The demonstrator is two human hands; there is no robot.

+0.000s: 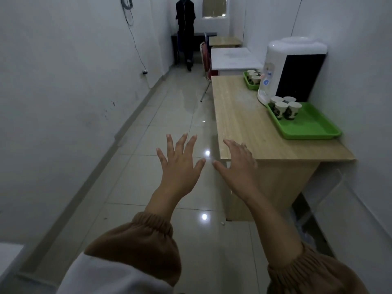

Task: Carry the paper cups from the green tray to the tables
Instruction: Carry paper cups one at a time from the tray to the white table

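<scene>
A green tray (314, 126) lies on the near wooden table (239, 124) by the right wall, with several white paper cups (285, 108) clustered at its far end. A second green tray (248, 82) with several paper cups (253, 75) sits farther along the same table, behind a water dispenser. My left hand (180, 160) is stretched out over the floor, fingers spread, holding nothing. My right hand (237, 162) hovers at the table's near left corner, fingers apart and empty. Both hands are well short of the trays.
A white water dispenser (282, 68) stands between the two trays. Beyond are a white table (233, 58), another wooden table (224, 41) and a red chair (204, 58). A person in dark clothes (185, 28) stands at the corridor's far end. A cable hangs on the left wall.
</scene>
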